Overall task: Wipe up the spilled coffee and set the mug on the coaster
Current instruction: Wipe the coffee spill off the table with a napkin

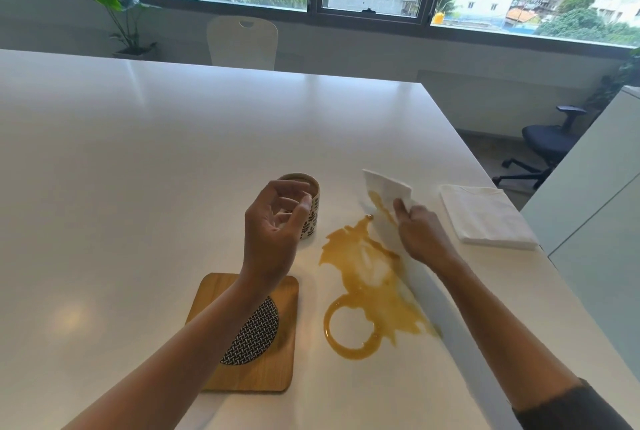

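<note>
- A wooden coaster [258,353] with a woven round inset sits nearest your edge of the white table [138,152]; your left forearm passes over it.
- Just right of the coaster, the coffee spill [367,277] spreads toward the table's right edge, a ring-shaped trace at its near end.
- Your left hand [273,232] hovers with fingers loosely curled, gripping nothing, in front of the mug.
- Your right hand [420,232] pinches a napkin [388,187] at the spill's far end; the sheet is lifted and streaked with coffee.
- The mug [310,218], patterned, stands upright on bare table beyond the coaster, left of the spill.
- A stack of napkins [488,215] lies at the right edge.
- Past the far edge stands a white chair [242,42].
</note>
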A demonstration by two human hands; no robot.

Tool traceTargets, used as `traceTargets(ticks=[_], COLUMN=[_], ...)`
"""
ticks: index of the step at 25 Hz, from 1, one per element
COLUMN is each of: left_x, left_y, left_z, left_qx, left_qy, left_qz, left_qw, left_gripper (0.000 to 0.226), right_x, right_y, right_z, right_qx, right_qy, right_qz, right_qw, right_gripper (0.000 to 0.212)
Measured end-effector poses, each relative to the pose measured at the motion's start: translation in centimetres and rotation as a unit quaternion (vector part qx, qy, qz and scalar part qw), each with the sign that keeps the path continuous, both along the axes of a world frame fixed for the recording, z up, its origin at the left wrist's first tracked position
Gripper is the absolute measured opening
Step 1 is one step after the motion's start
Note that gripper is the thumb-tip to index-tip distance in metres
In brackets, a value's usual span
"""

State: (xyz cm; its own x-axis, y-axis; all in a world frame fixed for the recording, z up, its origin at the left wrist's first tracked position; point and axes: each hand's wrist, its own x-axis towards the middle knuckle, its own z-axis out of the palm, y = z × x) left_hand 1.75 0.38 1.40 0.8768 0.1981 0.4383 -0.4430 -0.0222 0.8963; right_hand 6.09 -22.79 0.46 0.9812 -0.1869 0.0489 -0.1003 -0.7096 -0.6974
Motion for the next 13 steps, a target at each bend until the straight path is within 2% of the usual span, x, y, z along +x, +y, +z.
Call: traceTargets(ticks=[2, 5, 10, 13], left_x=[0.0, -0.3, -0.7, -0.7], left_y=[0.5, 1.4, 2.5, 2.9], left_z=[-0.4, -1.2, -3.0, -3.7], left_qx=[0.025, 0.132, 0.264, 0.317], left_qy=[0.032, 0.11, 0.178, 0.208], left_qz=[-0.049, -0.147, -0.114, -0.12], left_qw=[0.998, 0.974, 0.941, 0.918], left_gripper=[0.009, 0.006, 0.005, 0.022], right_x=[0.2, 0.4, 1.1, 0.7], right_y=[1.5, 2.8, 4.0, 4.4], right_z=[-1.3, -2.6, -2.8, -2.7], right_qx=[-0.027, -0.024, -0.004, -0.03], right_qy=[-0.006, -0.013, 0.027, 0.031], right_qz=[0.025, 0.029, 0.067, 0.116], right_qw=[0.999, 0.999, 0.997, 0.992], right_gripper=[0.04, 0.039, 0.037, 0.035])
